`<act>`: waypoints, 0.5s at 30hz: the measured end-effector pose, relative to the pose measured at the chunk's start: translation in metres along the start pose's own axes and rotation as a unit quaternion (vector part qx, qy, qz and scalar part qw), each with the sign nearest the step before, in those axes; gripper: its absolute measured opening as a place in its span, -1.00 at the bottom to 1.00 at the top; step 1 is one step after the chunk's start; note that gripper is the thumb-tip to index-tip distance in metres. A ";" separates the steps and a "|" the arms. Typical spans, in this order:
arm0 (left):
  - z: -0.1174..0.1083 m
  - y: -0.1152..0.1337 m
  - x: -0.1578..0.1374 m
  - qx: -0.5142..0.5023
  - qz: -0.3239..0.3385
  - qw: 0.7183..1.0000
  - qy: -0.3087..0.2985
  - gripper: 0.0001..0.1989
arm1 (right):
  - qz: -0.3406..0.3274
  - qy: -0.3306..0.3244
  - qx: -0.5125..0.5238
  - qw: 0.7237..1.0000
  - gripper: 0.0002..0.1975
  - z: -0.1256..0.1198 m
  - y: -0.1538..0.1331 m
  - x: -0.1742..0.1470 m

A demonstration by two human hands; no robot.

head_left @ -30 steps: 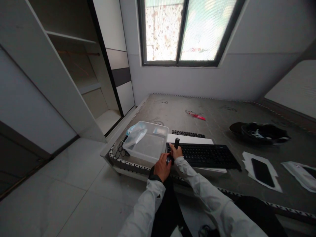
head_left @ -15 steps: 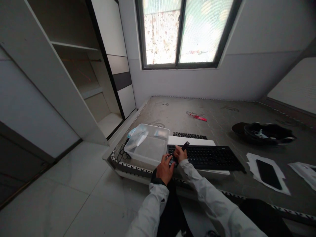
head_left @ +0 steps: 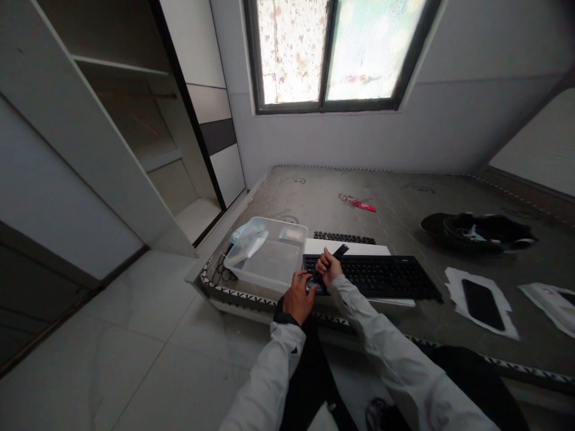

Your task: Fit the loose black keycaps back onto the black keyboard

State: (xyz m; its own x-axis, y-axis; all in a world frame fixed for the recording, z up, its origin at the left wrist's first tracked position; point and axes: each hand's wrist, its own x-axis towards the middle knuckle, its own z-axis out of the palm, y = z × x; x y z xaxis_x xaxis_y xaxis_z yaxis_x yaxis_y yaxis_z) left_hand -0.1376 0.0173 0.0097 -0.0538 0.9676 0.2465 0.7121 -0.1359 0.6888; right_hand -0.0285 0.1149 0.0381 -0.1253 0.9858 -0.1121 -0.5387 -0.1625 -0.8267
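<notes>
A black keyboard (head_left: 381,276) lies on the near part of the mattress, on top of a white flat sheet or box (head_left: 380,249). My left hand (head_left: 299,299) is at the keyboard's left end, thumb and fingers curved around its near corner. My right hand (head_left: 329,266) is closed around a slim black stick-like tool (head_left: 342,250) over the left keys. The tool's upper end points up and right; its lower end is hard to make out between my hands.
Left of the keyboard stands a clear plastic tub (head_left: 274,254) with packets inside. Behind lie another keyboard (head_left: 344,237) and a red item (head_left: 360,205). To the right are a black cap (head_left: 480,230) and a phone-like black slab (head_left: 483,304) on white paper. An open wardrobe (head_left: 179,173) stands left.
My right hand has turned and curled more tightly around the black tool, shifting slightly up. The left hand stays at the keyboard's end. The whole view has tilted slightly.
</notes>
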 end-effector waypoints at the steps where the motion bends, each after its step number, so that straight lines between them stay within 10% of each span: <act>1: 0.000 -0.001 0.000 0.000 0.002 1.000 0.000 -0.71 | 0.001 0.007 -0.001 1.000 -0.38 0.000 0.002 0.001; 15: -0.001 0.001 0.000 0.000 -0.006 1.000 -0.005 -0.69 | -0.020 0.121 -0.075 0.990 -0.42 0.005 0.031 0.020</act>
State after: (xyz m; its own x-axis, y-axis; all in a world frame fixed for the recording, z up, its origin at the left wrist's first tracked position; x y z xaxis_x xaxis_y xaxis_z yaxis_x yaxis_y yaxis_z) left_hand -0.1373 0.0171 0.0108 -0.0546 0.9714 0.2312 0.7119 -0.1245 0.6911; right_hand -0.0519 0.1290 0.0136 0.1056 0.9757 -0.1920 -0.4072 -0.1337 -0.9035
